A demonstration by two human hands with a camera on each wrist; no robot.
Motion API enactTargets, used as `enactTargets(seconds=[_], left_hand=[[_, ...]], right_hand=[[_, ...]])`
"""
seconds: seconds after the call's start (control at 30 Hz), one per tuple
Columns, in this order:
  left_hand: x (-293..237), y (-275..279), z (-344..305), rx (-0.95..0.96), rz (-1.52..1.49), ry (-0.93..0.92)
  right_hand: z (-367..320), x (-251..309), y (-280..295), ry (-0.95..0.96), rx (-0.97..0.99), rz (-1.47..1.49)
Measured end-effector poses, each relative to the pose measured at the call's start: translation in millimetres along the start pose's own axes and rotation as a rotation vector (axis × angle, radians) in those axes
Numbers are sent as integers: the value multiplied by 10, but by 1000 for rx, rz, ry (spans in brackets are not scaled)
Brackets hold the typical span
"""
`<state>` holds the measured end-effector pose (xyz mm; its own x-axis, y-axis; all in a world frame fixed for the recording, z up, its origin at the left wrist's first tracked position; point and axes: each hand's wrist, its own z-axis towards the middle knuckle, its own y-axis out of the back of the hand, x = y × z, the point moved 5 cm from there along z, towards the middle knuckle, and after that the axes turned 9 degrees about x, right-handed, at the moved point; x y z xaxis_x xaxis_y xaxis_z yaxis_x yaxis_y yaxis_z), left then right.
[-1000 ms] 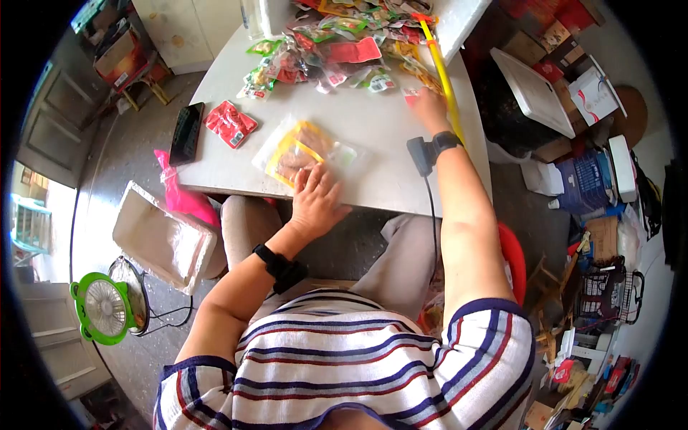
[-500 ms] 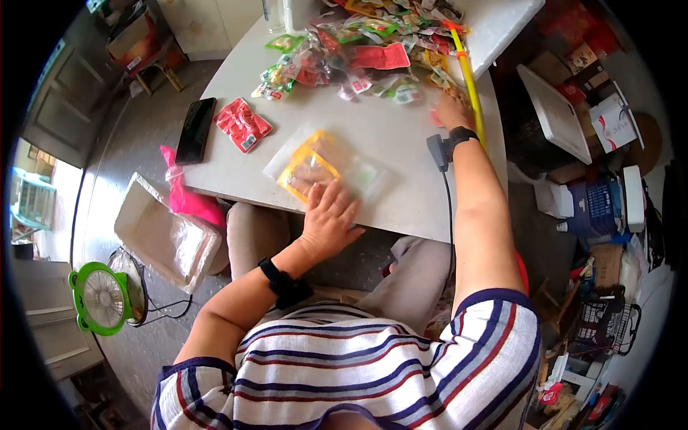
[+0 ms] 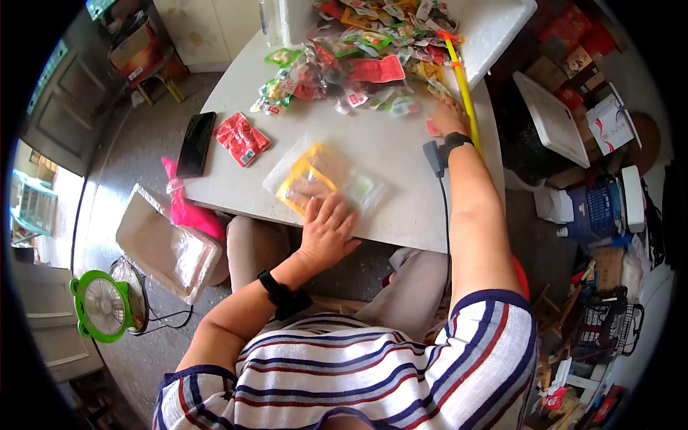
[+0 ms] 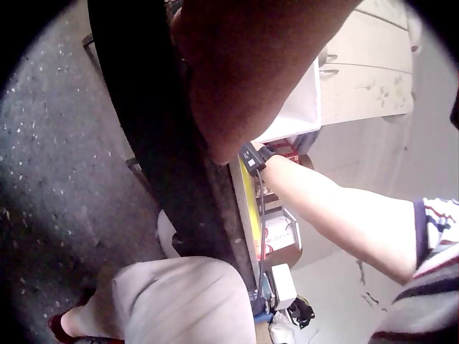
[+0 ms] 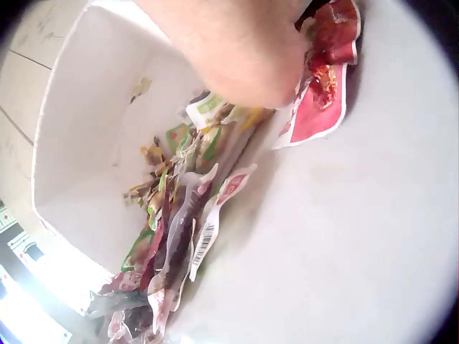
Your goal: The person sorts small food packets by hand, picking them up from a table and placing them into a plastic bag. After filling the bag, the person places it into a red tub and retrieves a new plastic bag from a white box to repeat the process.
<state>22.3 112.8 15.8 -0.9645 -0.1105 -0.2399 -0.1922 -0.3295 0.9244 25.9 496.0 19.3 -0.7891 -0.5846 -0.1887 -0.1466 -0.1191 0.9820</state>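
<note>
In the head view, my left hand (image 3: pixel 327 233) lies at the table's front edge with fingers extended, fingertips over the lower edge of a clear, yellow-framed packet of brown food (image 3: pixel 313 183). My right hand (image 3: pixel 449 118) reaches to the table's right side, near the pile of small food packets (image 3: pixel 373 68) and beside a yellow stick (image 3: pixel 464 89). Against it lies a red packet (image 5: pixel 326 100), partly covered by the hand in the right wrist view. Its fingers are hidden there, so I cannot tell whether they grip the packet.
A red packet (image 3: pixel 242 140) and a black phone (image 3: pixel 196 145) lie on the table's left side. A white foam box (image 3: pixel 494 36) stands behind the pile. Left of the legs are a pink bag (image 3: pixel 190 208), another foam box (image 3: pixel 147 226) and a green fan (image 3: pixel 102 306).
The left hand has slid back from the yellow-framed packet toward the table edge, its fingers straightening. The right hand stays by the red packet near the yellow stick; the head view has shifted.
</note>
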Motion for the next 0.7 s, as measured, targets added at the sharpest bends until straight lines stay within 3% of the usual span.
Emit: enactTargets(seconds=[0.2, 0.43, 0.47, 0.57, 0.7], left_hand=[[1, -14, -20, 35, 27, 1], [-2, 6, -40, 2, 8, -18], [-1, 3, -41, 7, 4, -14], [9, -5, -57, 65, -17, 5], [-10, 134, 5, 201, -152, -11]], right_hand=[[-107, -39, 42, 99, -189, 97], [-813, 200, 228, 418, -494, 250], [-930, 196, 267, 507, -557, 392], [-1419, 133, 495, 413, -586, 782], [-1805, 89, 348, 205, -67, 1808]])
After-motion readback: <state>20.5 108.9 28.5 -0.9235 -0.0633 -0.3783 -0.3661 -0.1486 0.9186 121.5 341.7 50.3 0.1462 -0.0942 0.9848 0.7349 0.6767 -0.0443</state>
